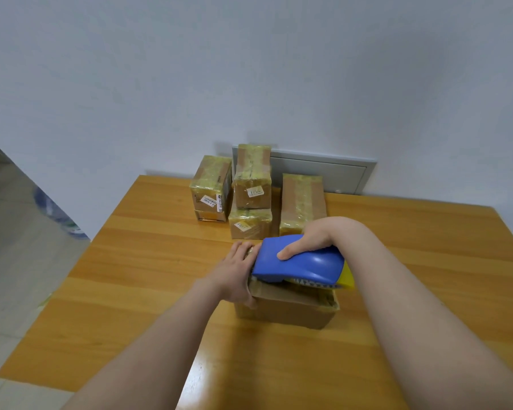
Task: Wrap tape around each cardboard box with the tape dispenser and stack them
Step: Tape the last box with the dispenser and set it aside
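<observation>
A brown cardboard box [290, 310] lies on the wooden table [148, 276] in front of me. My left hand [234, 275] holds its left end, fingers over the far top corner and thumb down the near side. My right hand [311, 239] grips a blue tape dispenser [305, 266] with a yellow end piece, lying on top of the box. The box's top is mostly hidden under the dispenser. Behind it stand taped boxes: a stack of two on the left [212, 189], a second stack in the middle [252, 190], and one on the right [302, 201].
A grey wall panel [332, 173] sits low on the wall behind the boxes. The table's left edge drops to a tiled floor [15, 261], where a blurred blue and white object [57, 214] lies.
</observation>
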